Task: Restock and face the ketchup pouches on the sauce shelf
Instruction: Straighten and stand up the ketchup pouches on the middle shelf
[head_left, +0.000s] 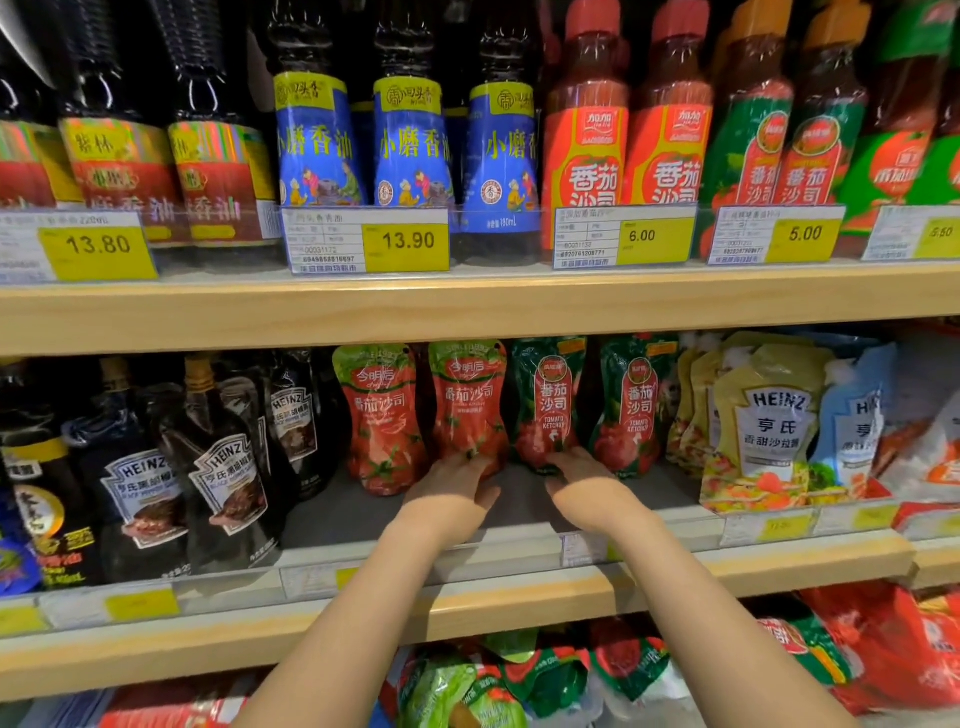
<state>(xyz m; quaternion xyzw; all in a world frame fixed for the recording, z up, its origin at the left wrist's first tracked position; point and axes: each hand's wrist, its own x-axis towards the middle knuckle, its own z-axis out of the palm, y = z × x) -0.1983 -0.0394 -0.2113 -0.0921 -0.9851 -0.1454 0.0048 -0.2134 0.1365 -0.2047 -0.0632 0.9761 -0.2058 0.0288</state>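
Several ketchup pouches stand upright on the middle shelf (343, 514). Two are red with green tops: one at the left (382, 415) and a second (467, 400) beside it. Two dark green pouches follow, the nearer (550, 400) and the farther right (631, 405). My left hand (452, 486) has its fingers on the bottom of the second red pouch. My right hand (584, 475) has its fingers on the base of the first dark green pouch. Both forearms reach in over the shelf lip. The fingertips are hidden against the pouches.
Black Heinz pepper sauce pouches (228, 467) stand to the left, yellow Heinz salad dressing pouches (769, 421) to the right. The shelf above holds sesame oil bottles (410, 140) and ketchup bottles (587, 130). More pouches (545, 675) lie heaped on the shelf below.
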